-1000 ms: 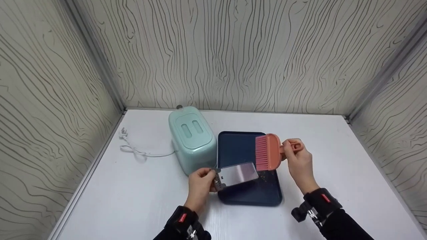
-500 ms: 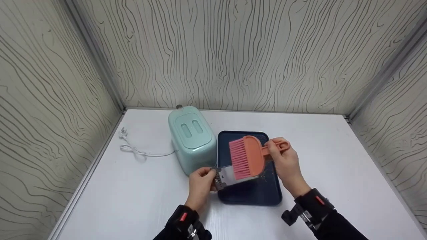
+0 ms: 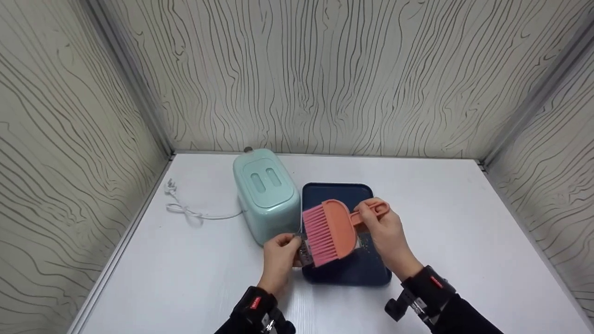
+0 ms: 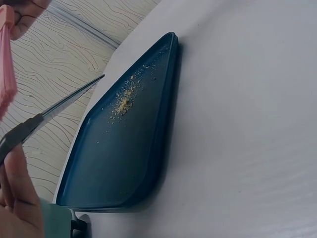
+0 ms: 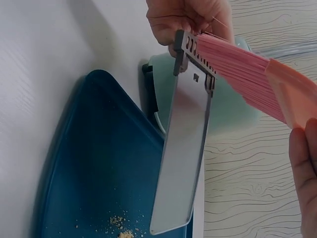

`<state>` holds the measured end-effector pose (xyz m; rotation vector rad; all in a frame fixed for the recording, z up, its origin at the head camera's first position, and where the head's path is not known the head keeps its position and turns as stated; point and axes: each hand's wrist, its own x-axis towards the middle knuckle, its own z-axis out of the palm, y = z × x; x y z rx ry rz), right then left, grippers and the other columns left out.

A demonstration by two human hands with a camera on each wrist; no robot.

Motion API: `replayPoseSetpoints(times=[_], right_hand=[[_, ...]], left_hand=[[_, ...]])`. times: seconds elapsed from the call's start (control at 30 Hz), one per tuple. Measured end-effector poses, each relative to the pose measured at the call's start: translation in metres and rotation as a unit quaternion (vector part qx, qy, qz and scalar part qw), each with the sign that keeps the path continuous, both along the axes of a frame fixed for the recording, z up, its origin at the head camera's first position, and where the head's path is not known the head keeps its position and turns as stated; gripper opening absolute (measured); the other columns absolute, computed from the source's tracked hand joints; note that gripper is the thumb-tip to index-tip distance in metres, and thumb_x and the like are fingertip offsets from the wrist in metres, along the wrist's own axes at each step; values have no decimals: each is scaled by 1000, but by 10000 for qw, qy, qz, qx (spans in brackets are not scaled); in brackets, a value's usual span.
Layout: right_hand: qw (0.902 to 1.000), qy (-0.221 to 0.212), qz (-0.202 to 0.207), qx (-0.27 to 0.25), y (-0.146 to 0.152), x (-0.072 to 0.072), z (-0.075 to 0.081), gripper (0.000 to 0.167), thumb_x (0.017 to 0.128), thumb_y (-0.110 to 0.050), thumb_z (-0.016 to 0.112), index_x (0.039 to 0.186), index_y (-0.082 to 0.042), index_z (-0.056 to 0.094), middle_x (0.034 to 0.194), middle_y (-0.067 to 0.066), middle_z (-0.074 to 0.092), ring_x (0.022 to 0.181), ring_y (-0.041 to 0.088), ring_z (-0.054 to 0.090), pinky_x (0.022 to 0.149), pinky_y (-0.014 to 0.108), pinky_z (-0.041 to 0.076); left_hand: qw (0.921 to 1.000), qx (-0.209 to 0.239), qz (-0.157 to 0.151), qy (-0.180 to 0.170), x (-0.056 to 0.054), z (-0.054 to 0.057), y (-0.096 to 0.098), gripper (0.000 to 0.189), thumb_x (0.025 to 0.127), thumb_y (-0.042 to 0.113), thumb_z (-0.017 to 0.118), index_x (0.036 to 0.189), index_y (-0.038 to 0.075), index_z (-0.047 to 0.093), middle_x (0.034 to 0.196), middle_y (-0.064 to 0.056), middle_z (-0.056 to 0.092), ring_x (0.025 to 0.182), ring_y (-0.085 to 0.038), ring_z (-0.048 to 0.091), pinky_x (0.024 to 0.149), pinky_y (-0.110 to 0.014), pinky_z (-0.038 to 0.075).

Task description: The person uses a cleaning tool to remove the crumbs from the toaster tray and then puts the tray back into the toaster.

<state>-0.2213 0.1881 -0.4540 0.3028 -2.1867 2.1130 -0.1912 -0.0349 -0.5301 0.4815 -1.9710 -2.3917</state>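
Observation:
My left hand point(image 3: 279, 254) pinches the dark slotted end of a flat metal toaster crumb tray point(image 5: 184, 141). The plate slopes over a dark blue tray point(image 3: 345, 273) on the table. By its handle, my right hand point(image 3: 384, 234) grips an orange brush point(image 3: 342, 227) with pink bristles. In the right wrist view the bristles lie at the slotted end, near the left fingers. From the head view the brush hides most of the crumb tray. Yellowish crumbs point(image 4: 125, 100) lie scattered in the blue tray.
Just left of the blue tray stands a mint-green toaster point(image 3: 267, 195). Its white cord point(image 3: 204, 215) and plug point(image 3: 171, 186) lie on the white table point(image 3: 185, 269). Patterned wall panels point(image 3: 301, 79) enclose the table at the back and sides.
My right hand has carried the brush leftward and a little down, from the crumb tray's free end to its slotted end. My left hand has stayed nearly still with the crumb tray.

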Motion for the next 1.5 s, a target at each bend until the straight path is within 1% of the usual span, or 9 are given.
replayPoseSetpoints(times=[0.1, 0.33, 0.5, 0.67, 0.87, 1.03, 1.17, 1.4, 1.5], right_hand=[[9999, -76, 105, -83, -2, 0, -2, 20, 106, -14, 55, 107, 6, 60, 88, 16, 69, 74, 19, 69, 67, 32, 62], [9992, -180, 313, 153, -4, 1, -8, 21, 106, -16, 55, 109, 4, 60, 88, 16, 68, 73, 19, 69, 65, 30, 61], [9991, -270, 329, 79, -3, 0, -10, 23, 106, -17, 55, 110, 6, 58, 89, 16, 67, 73, 19, 68, 64, 29, 61], [9993, -243, 164, 215, -2, 0, -12, 20, 106, -15, 56, 108, 5, 59, 88, 14, 67, 71, 16, 67, 62, 27, 59], [9985, -28, -67, 542, 3, -3, -14, 18, 105, -13, 57, 105, 5, 60, 88, 15, 69, 72, 15, 68, 64, 29, 61], [9959, 37, -336, 840, 12, -6, -17, 19, 105, -16, 57, 106, 2, 61, 85, 12, 68, 70, 14, 67, 63, 27, 59], [9939, -24, -475, 999, 19, -8, -19, 20, 106, -18, 57, 107, 1, 61, 82, 9, 67, 68, 15, 66, 61, 27, 58], [9847, -87, -856, 1516, 31, -13, -23, 21, 105, -22, 58, 107, -2, 64, 82, 8, 69, 67, 11, 65, 60, 22, 55], [9819, -64, -940, 1646, 36, -15, -25, 21, 105, -23, 58, 108, -3, 64, 82, 8, 70, 67, 10, 65, 60, 22, 55]], left_hand=[[10000, 36, -18, 20, 1, 2, 0, 17, 88, 8, 66, 99, -5, 71, 77, -6, 65, 56, -12, 61, 48, -24, 55], [10000, 9, -41, 88, 2, 1, -1, 18, 90, 9, 66, 101, -5, 70, 80, -7, 66, 57, -12, 62, 48, -24, 56], [9999, -99, -12, 87, 2, 1, -1, 21, 90, 10, 65, 103, -5, 71, 81, -6, 66, 58, -12, 62, 49, -25, 56], [10000, -59, 2, 39, 2, 0, -1, 22, 90, 9, 65, 105, -7, 70, 80, -6, 65, 58, -12, 62, 48, -25, 56], [9999, -130, -3, 63, -1, -4, -2, 22, 91, 6, 63, 105, -10, 68, 78, -6, 65, 56, -11, 60, 47, -23, 55], [9999, -56, -11, 91, -2, -3, -2, 18, 91, 5, 63, 101, -9, 69, 74, -4, 63, 54, -11, 60, 47, -23, 54], [9999, 71, -15, 72, -1, -2, -3, 17, 92, 6, 64, 101, -7, 70, 74, -5, 64, 55, -12, 61, 47, -24, 55], [9999, 83, -38, 115, 0, -1, -4, 18, 93, 7, 65, 103, -7, 69, 77, -6, 65, 54, -12, 62, 48, -25, 56], [9999, 83, -32, 109, 0, -1, -5, 18, 93, 7, 65, 104, -7, 69, 78, -7, 65, 54, -12, 62, 49, -25, 57]])
